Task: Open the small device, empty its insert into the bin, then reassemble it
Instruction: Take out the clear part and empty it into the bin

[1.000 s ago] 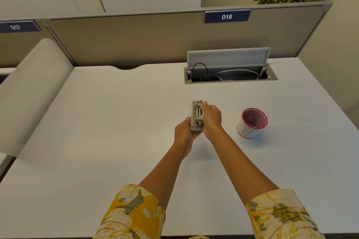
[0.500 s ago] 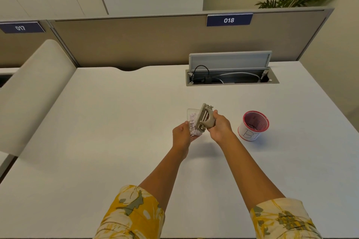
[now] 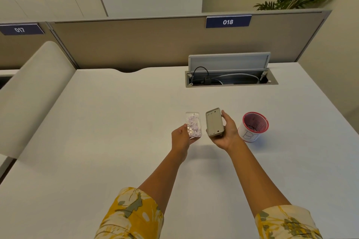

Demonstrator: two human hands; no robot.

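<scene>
We've got the device in two pieces now. The clear plastic insert (image 3: 193,124) sits in the left hand (image 3: 181,137), open side up, packed with pale lilac paper dots. Just beside it, apart from it, the grey body (image 3: 214,122) is held in the right hand (image 3: 226,134), flat underside facing us, standing tilted on end. To the right, on the counter (image 3: 97,141), stands the bin (image 3: 253,126): a white cup, red rim, upright, scraps inside.

A white desk (image 3: 116,141) fills the view. A small red-rimmed white cup (image 3: 252,128) stands on it to the right, holding what may be paper bits. At the far edge, an open cable hatch (image 3: 231,79) shows cords inside.
</scene>
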